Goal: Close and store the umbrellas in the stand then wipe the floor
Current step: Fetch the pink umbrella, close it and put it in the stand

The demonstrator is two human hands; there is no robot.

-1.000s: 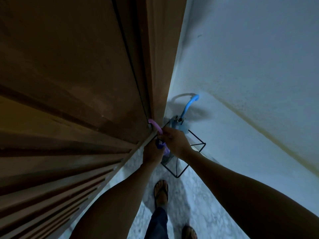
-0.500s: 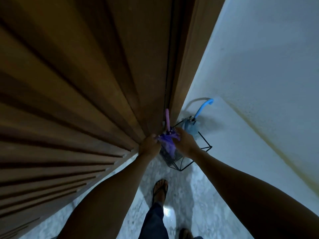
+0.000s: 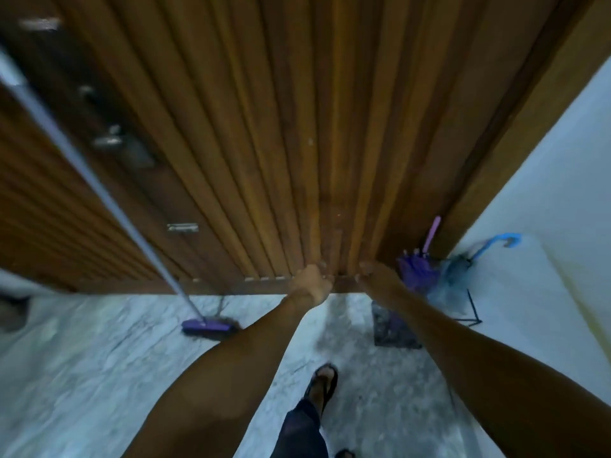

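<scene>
A folded purple umbrella (image 3: 418, 274) with a pink handle stands in the black wire stand (image 3: 473, 314) in the corner at the right. Beside it in the same stand is a closed blue umbrella (image 3: 458, 269) with a curved blue handle. My right hand (image 3: 377, 276) is just left of the purple umbrella, apart from it, empty, with the fingers loosely spread. My left hand (image 3: 310, 285) hangs in front of the door's lower edge with its fingers curled and nothing in it. A mop (image 3: 208, 325) with a purple head rests on the marble floor, its grey pole leaning up to the left.
A ribbed wooden door (image 3: 264, 143) fills the view ahead, and a white wall (image 3: 545, 209) runs along the right. A dark mat (image 3: 393, 328) lies on the floor by the stand. My sandalled foot (image 3: 322, 381) is below. The picture is motion-blurred.
Both hands have let go of the purple umbrella, which now stands in the stand. My view has swung left, bringing the mop and more of the door into sight.
</scene>
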